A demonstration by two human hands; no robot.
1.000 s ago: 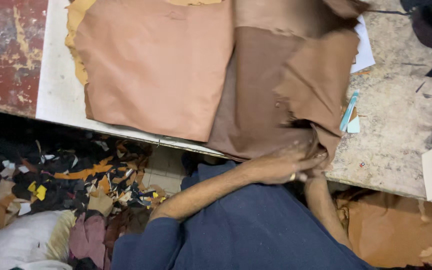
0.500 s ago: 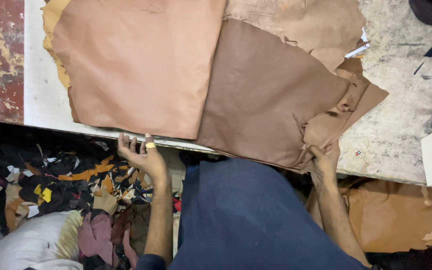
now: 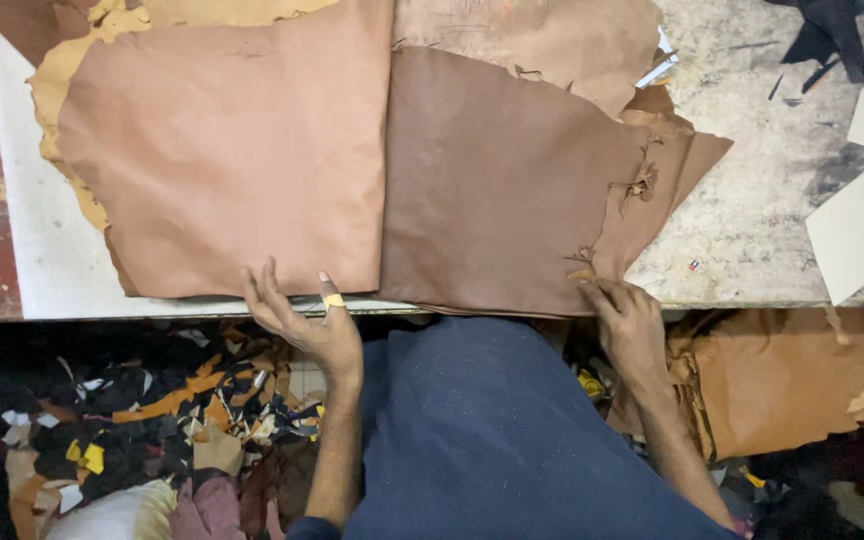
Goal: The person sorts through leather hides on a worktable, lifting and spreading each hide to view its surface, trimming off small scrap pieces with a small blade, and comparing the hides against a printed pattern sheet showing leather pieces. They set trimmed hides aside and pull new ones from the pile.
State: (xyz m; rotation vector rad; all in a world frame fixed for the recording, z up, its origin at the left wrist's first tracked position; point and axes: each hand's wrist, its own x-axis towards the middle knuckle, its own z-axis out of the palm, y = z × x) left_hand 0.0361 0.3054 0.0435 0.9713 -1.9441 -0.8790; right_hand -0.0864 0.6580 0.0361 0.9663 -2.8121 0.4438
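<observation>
Two leather hides lie flat on the worktable [image 3: 752, 230]. A light tan hide [image 3: 222, 160] covers the left part, and a darker brown hide [image 3: 492, 190] lies to its right, overlapping it. My left hand [image 3: 302, 315] is at the table's near edge, fingers spread, fingertips touching the bottom edge of the tan hide. My right hand [image 3: 632, 320] rests at the ragged lower right corner of the brown hide, fingers on its edge. A dark blue garment [image 3: 492, 430] covers my body below the table edge.
A white board [image 3: 32, 250] lies under the tan hide at the left. White card pieces [image 3: 862, 220] sit at the right of the table. Leather scraps [image 3: 152, 410] litter the floor at the left, and an orange-brown hide [image 3: 792, 380] hangs at the lower right.
The brown hide, folded and bunched one second ago, now lies spread flat. My left hand came from the right side across to the tan hide's lower edge.
</observation>
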